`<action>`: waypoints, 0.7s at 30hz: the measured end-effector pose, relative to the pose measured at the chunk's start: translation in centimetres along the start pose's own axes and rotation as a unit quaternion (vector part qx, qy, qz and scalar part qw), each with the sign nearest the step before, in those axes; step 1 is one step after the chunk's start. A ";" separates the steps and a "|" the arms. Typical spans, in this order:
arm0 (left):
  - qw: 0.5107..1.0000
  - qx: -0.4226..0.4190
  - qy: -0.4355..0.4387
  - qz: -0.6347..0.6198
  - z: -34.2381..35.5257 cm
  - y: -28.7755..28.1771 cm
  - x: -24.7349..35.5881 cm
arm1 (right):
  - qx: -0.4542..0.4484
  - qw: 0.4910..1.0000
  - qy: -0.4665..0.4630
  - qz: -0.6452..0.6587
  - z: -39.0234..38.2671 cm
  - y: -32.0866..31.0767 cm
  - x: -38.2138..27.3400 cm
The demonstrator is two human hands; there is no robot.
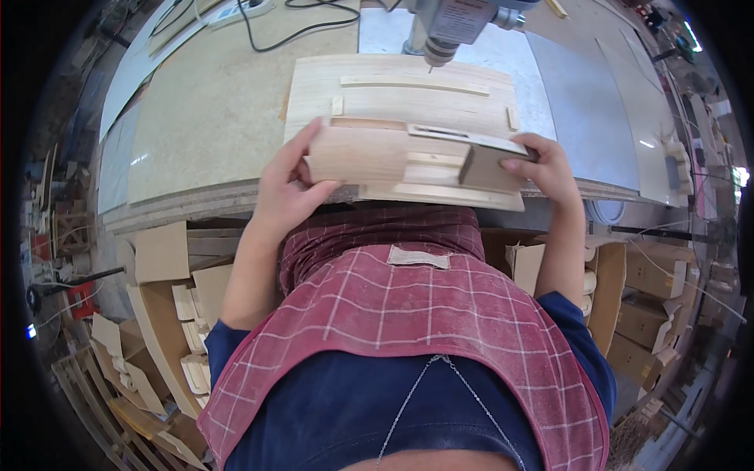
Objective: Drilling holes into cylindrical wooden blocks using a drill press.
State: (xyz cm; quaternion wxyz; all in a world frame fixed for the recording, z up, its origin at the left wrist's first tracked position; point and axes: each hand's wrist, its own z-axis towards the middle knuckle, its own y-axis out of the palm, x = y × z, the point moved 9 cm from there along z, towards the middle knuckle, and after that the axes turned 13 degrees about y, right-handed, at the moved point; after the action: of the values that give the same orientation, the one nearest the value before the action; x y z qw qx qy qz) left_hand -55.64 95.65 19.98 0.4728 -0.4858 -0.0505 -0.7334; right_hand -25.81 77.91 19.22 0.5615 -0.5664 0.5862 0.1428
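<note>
A pale wooden block point(369, 153) is held over the front edge of the workbench, lying lengthwise. My left hand point(287, 184) grips its left end, thumb on top. My right hand point(546, 161) holds its right end, where a darker wooden piece point(487, 166) and a thin strip are fixed. Behind it lies a flat wooden jig board point(408, 94) with thin guide strips. A drill press head point(452, 23) hangs above the board's far edge, its bit pointing down.
The workbench top point(212, 110) is pale, with black cables at the back. A grey sheet point(581, 110) lies to the right. Cardboard boxes point(169, 314) with wooden pieces stand on the floor at left, more boxes point(652, 290) at right.
</note>
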 end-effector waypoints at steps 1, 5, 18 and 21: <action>0.996 0.044 -0.052 -0.062 -0.5 -1.4 -0.5 | -0.005 1.000 0.000 0.000 -0.6 -0.1 0.1; 0.965 0.094 -0.236 -0.072 -1.6 -5.0 -0.8 | -0.030 0.999 -0.036 0.017 -2.9 1.1 -2.0; 0.936 0.129 -0.261 -0.197 -1.8 -1.5 -1.7 | 0.023 0.985 -0.151 0.080 -4.9 1.7 -3.7; 0.952 0.104 -0.240 -0.161 -1.4 -1.0 -0.8 | 0.014 0.987 -0.133 0.087 -5.0 1.7 -3.1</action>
State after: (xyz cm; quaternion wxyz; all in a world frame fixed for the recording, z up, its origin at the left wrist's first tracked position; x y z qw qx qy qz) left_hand -57.26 95.99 19.10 0.3700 -0.5812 -0.3159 -0.6524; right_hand -30.53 76.02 22.64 0.6275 -0.4814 0.5554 0.2570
